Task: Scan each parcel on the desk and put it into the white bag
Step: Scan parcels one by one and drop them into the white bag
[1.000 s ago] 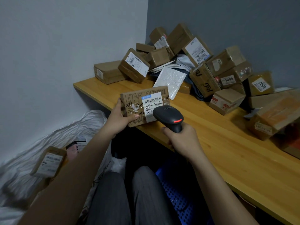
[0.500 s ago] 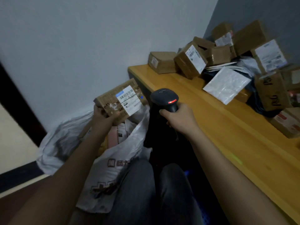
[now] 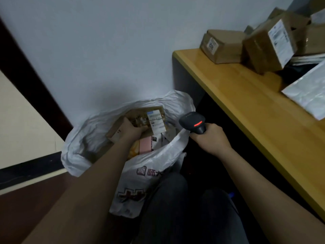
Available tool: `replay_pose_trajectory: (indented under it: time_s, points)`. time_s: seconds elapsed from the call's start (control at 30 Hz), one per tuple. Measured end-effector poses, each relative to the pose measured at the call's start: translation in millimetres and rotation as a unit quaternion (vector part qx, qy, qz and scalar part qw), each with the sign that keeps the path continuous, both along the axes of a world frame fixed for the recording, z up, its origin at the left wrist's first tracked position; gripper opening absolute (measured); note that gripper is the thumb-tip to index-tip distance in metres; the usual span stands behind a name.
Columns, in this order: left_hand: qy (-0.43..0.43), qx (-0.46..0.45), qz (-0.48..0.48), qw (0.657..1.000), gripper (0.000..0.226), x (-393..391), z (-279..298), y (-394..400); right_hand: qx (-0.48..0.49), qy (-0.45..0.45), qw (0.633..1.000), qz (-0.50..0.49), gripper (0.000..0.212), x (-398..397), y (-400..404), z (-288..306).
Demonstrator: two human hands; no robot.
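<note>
Wooden desk [image 3: 249,110] (perhaps varnished), white wall [image 3: 98,50]

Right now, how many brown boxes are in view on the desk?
At least 3: one flat box at the desk's left end by the wall, one tilted box with a white label beside it, and one cut off at the right edge. More may be hidden behind.

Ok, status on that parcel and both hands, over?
Left hand grips parcel inside white bag mouth, not released. Right hand holds scanner. Nothing blocking; more boxes wait on desk.
</note>
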State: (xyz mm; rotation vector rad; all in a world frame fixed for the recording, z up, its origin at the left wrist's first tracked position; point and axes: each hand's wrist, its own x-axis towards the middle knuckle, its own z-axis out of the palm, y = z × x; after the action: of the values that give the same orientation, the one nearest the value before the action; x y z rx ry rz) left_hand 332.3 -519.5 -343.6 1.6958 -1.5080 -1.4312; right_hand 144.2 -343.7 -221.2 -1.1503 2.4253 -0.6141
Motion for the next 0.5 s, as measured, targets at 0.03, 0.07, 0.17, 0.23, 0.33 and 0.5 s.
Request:
replay_pose_trajectory:
  time_s: [0.03,0.07,0.17,0.23,0.33,0.5]
  points:
    - [0.009,-0.007,-0.004,1.0,0.104,-9,2,-4,0.002,0.0,1.0,0.0,0.02,-3,-3,-3]
    - [0.01,-0.002,-0.006,1.0,0.1,-16,4,-7,0.003,0.0,1.0,-0.001,0.02,-6,-7,-6]
    - [-0.022,-0.001,-0.024,0.999,0.081,-28,-11,-16,0.008,0.0,1.0,-0.004,0.018,-13,-18,-16]
    - [-0.031,-0.003,-0.036,0.999,0.073,-31,-20,-16,0.014,-0.009,1.0,-0.006,0.021,-18,-23,-24]
    - [-0.031,0.01,-0.061,0.998,0.07,-33,-34,-12,0.016,-0.014,1.0,-0.01,0.017,-23,-29,-36]
    - [-0.071,0.032,-0.141,0.987,0.063,-37,-36,-2,-0.035,0.001,0.999,0.007,0.026,-24,-45,-58]
